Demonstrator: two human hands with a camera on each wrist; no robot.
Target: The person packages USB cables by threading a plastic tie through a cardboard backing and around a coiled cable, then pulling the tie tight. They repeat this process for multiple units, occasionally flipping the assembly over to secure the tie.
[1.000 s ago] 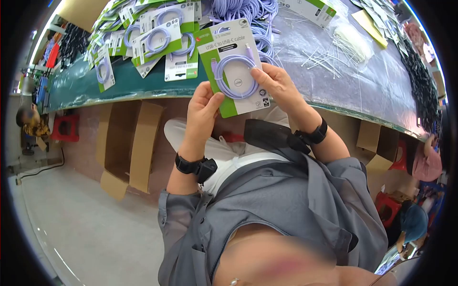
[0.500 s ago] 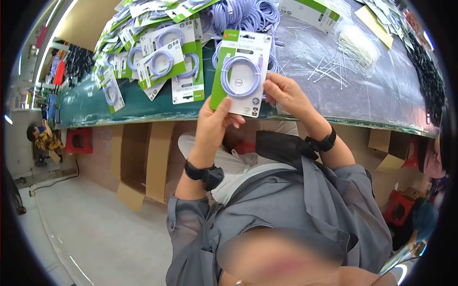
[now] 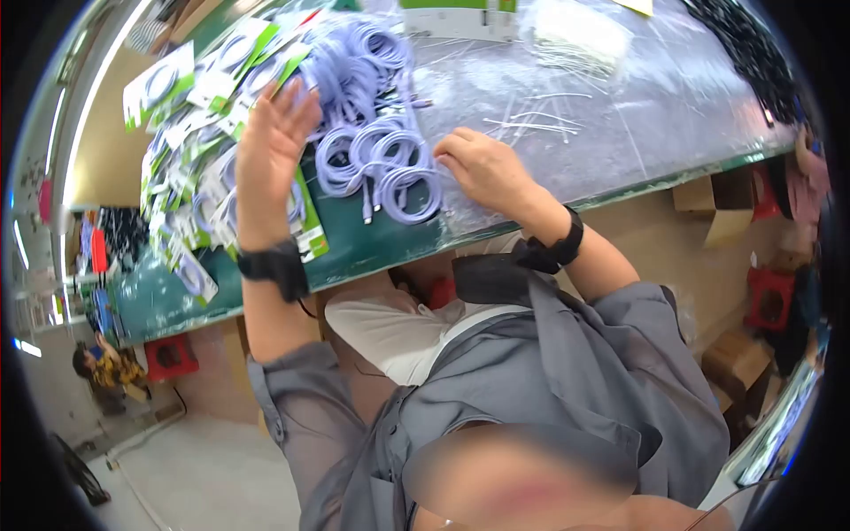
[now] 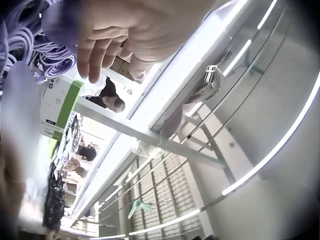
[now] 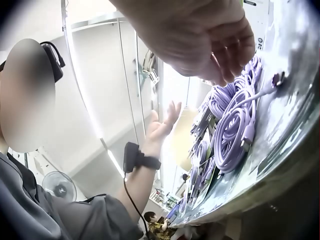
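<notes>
My left hand (image 3: pixel 268 155) is raised over a pile of carded USB-C cables (image 3: pixel 164 84), its fingers apart and holding nothing. White and green cards with coiled lilac cables make up that pile. To the right, lilac cable coils (image 3: pixel 350 93) without cards lie heaped on the table. Beside the nearest coils, my right hand (image 3: pixel 487 173) hovers over the tabletop with loosely bent fingers. In the right wrist view, no object shows in the right hand (image 5: pixel 200 45), and cable coils (image 5: pixel 232 135) with bare connectors lie just below it.
Loose white cable ties (image 3: pixel 540 124) are scattered on the table, with a bundle of them in clear plastic (image 3: pixel 575 40) behind. A white and green card stack (image 3: pixel 460 22) stands at the back. Black cables (image 3: pixel 739 57) line the right side. Below stand a cardboard box (image 3: pixel 708 212) and a red stool (image 3: pixel 768 296).
Both hands held a carded USB-C cable earlier; now neither does. My left hand has moved left over the pile, and my right hand toward the loose coils. The head view has shifted.
</notes>
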